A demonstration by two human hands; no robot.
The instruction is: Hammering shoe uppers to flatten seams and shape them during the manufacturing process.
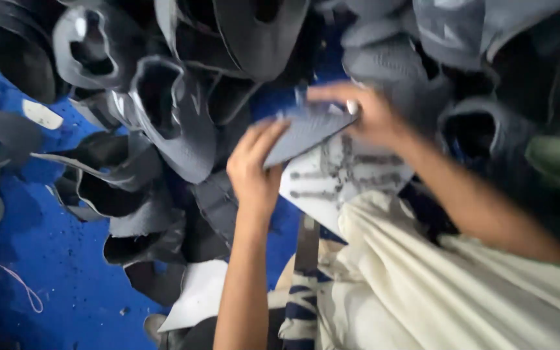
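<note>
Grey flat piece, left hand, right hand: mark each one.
grey flat piece (306, 131), head view, middle of its face
left hand (254, 170), head view, back of hand
right hand (372, 115), head view, knuckles

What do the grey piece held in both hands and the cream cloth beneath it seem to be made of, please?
The grey piece, held between the left hand and right hand, looks like a matte knit or mesh textile, going by its fine dotted texture. The cream cloth looks like soft woven fabric, since it falls in loose folds.
</note>
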